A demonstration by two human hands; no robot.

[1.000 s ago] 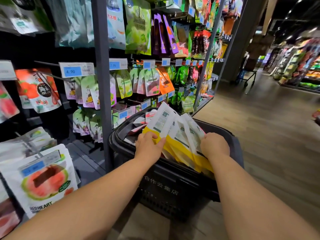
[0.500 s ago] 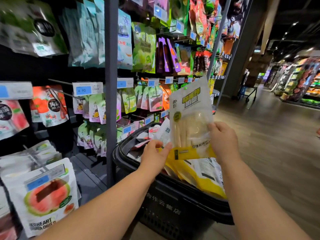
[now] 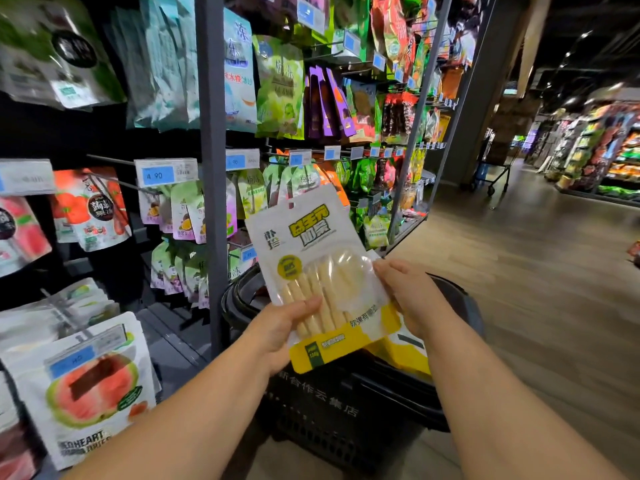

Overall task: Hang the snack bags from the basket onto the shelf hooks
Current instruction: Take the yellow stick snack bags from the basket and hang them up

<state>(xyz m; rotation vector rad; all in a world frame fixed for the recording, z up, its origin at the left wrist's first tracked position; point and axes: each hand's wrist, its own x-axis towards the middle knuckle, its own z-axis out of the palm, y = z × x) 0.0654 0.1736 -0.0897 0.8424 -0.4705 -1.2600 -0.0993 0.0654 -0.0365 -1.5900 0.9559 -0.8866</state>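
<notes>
Left hand (image 3: pixel 277 330) and right hand (image 3: pixel 412 299) grip the snack bag (image 3: pixel 311 244) (lower edges).

floor (image 3: pixel 540 306): wood planks | ceiling (image 3: pixel 602 19): dark, spotlights (image 3: pixel 585 35) | pillar (image 3: pixel 485 91): grey | far displays (image 3: pixel 616 154): lit

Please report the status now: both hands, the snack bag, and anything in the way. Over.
Left hand and right hand grip one snack bag. Bag held up above basket, not yet hung. Grey shelf post just left of it.
</notes>
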